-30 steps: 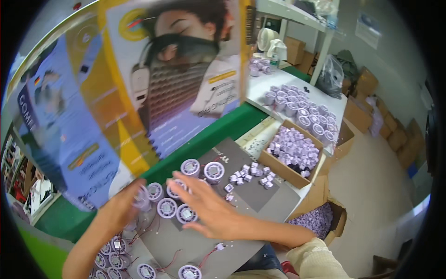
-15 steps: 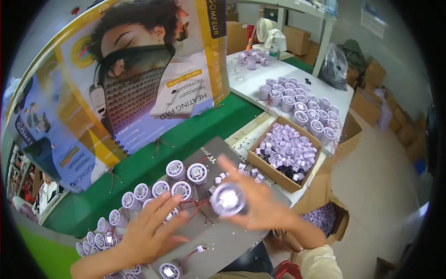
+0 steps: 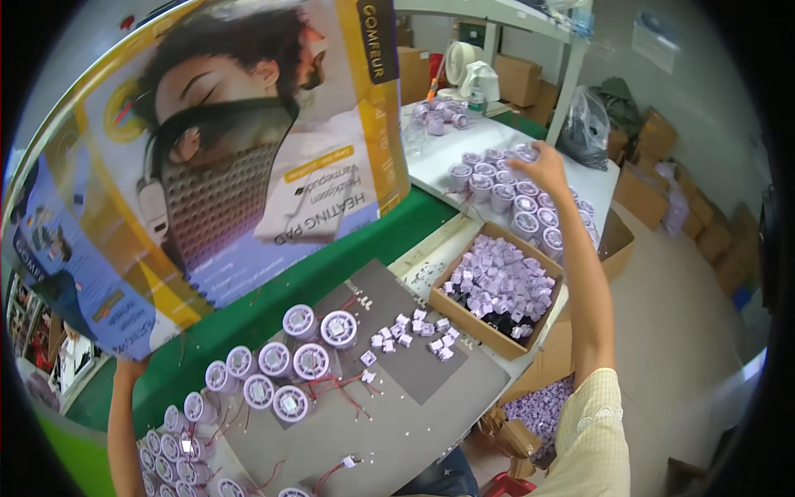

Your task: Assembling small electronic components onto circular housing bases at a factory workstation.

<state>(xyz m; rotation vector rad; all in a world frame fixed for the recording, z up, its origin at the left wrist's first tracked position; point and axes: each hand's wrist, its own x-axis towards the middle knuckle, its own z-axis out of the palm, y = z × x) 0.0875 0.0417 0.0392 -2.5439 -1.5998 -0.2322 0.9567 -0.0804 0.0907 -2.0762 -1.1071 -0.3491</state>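
The right hand (image 3: 542, 166) curves over lilac cylinders (image 3: 526, 224) already grouped on the white worktop (image 3: 429, 169), grip unclear; a printed box (image 3: 323, 211) hides the fingers of the left hand (image 3: 131, 366). Wired cylinders (image 3: 311, 362) on the grey mat (image 3: 402, 410) seemingly await handling.

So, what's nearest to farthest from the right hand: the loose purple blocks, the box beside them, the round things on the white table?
1. Round things on the white table, right at the right hand.
2. Box, lower in the picture.
3. Loose purple blocks, farther, left of the box.
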